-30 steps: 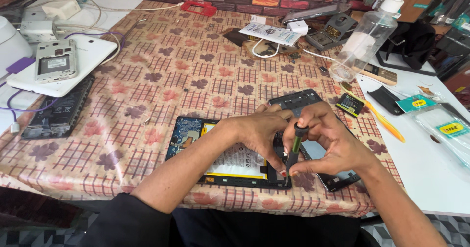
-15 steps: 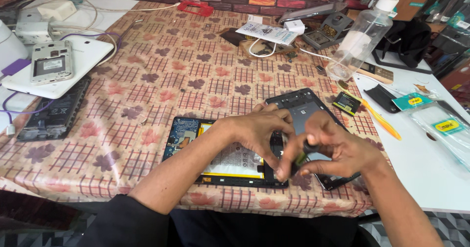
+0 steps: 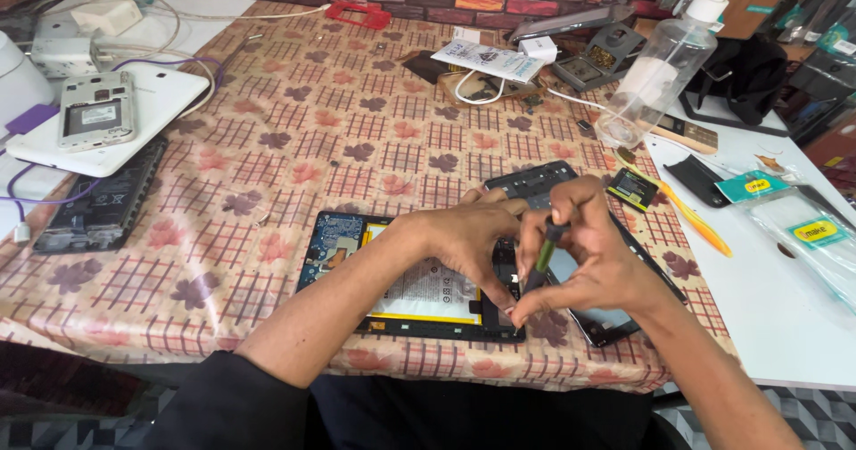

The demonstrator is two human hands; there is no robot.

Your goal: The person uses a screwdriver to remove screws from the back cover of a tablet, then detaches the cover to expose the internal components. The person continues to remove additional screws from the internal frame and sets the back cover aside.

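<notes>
Since the earlier frame, both hands have closed in again over the opened tablet (image 3: 392,280) lying on the table (image 3: 294,147), and the green screwdriver (image 3: 544,255) stands upright again. Left of the tablet lies a dark phone frame (image 3: 98,205). The left hand (image 3: 468,236) presses flat on the tablet's right end, clasping nothing. Just right, the right hand (image 3: 593,263) pinches the screwdriver, tip on the tablet's right edge.
</notes>
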